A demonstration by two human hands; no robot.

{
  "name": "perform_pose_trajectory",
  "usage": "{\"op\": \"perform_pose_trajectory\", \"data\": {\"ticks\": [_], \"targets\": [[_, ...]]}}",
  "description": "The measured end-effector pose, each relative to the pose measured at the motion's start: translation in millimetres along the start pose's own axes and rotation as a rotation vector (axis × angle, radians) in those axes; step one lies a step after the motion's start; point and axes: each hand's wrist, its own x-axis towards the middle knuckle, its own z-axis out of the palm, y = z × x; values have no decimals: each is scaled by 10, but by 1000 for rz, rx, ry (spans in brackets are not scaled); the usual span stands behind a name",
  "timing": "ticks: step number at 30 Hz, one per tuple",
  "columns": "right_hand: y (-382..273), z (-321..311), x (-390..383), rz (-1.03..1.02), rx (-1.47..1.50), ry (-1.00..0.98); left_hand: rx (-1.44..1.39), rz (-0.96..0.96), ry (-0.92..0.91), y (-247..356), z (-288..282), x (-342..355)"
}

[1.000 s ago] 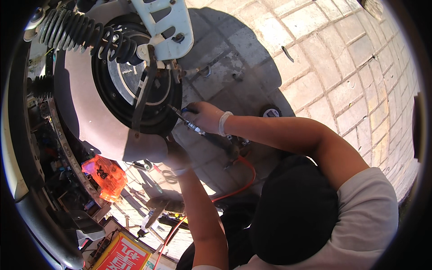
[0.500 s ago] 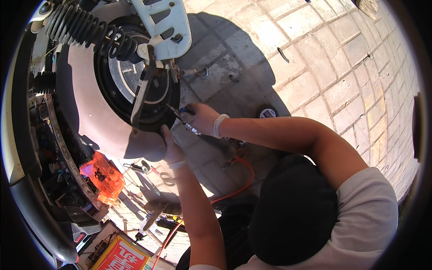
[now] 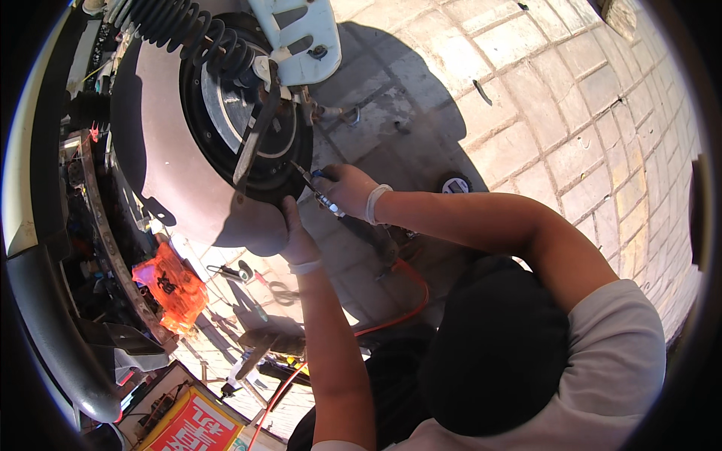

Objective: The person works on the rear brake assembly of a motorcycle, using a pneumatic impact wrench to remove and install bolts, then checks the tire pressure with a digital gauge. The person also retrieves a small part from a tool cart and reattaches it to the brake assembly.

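A wheel with a black tyre (image 3: 263, 187) and silver hub sits under a dusty, pale mudguard (image 3: 167, 135). My left hand (image 3: 300, 239) grips the tyre's lower edge beside the mudguard's end, thumb up on the black rubber; the other fingers are mostly hidden. My right hand (image 3: 350, 191) is closed around a slim metal air nozzle (image 3: 325, 201) with a blue part near the fingers. Its tip points at the wheel, near the tyre's inner side; I cannot tell whether it touches. A round dark gauge (image 3: 455, 185) with a pale face shows just beyond my right forearm.
A coil-spring shock absorber (image 3: 213, 39) and a white slotted bracket (image 3: 320, 52) overhang the wheel. An orange hose (image 3: 416, 278) curves over the brick paving (image 3: 519, 120). Left lie an orange bag (image 3: 171, 289), small tools and a red-yellow box (image 3: 194, 427). A dark cap (image 3: 496, 349) fills the lower middle.
The wheel, mudguard and both hands sit slightly farther right in the picture, and the wheel a little higher. Both hands keep their holds.
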Motion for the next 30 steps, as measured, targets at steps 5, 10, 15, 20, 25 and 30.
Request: {"op": "perform_pose_trajectory", "data": {"ticks": [5,10,15,20,25,30], "targets": [[34,-34,51,-124,-113,81,-372,-846,-157,138,31,-361],[-39,-172,70,-146,-312,-62,-915,-1104,-265,223,114,-530],[-320,-452,250,-329,-755,-343,-916,-1083,-311,299,41,-378],[-575,-552,417,-180,-859,-621,-724,-1063,-304,385,51,-290],[-620,-481,495,-222,-1047,-653,-603,-1079,-263,427,113,-297],[-441,-457,379,-623,-1211,-411,-404,-1017,-218,446,152,-261]]}}
